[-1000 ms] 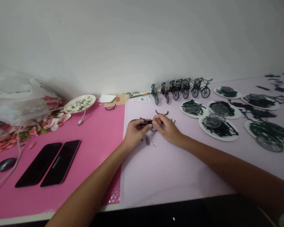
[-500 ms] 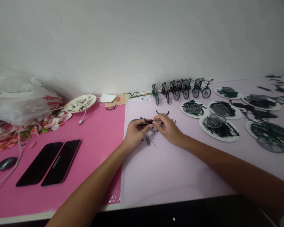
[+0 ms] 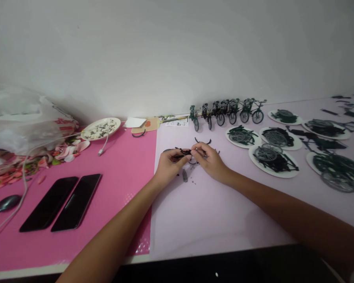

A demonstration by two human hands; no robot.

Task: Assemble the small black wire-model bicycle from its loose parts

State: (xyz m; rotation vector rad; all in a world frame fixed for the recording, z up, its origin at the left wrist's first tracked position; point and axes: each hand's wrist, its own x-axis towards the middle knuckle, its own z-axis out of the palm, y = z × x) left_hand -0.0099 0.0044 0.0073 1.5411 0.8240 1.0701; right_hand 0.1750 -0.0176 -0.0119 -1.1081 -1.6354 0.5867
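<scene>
My left hand [image 3: 171,164] is closed on a small black toy bicycle part [image 3: 183,151], which looks like a frame piece. My right hand [image 3: 208,160] meets it there, thumb and forefinger pinched at the part's right end; whatever lies between those fingertips is too small to make out. Around and beneath the hands lie more dark bicycle pieces, partly hidden by the fingers. A curved black piece [image 3: 203,141] rests just beyond the right hand. Nearer to me are a small grey ribbed piece [image 3: 185,175] and a few tiny bits [image 3: 194,182] on the pale sheet.
Several assembled toy bicycles [image 3: 232,112] stand in a row by the wall. White plates [image 3: 286,173] of sorted parts fill the right side. Leftward are two black phones [image 3: 76,202], a computer mouse [image 3: 7,203], a white cable [image 3: 24,179], a plate [image 3: 86,137] and a plastic bag [image 3: 32,125].
Both hands stay at the same spot on the part, with the right fingers shifted only very slightly. The whole view has moved by a few pixels.
</scene>
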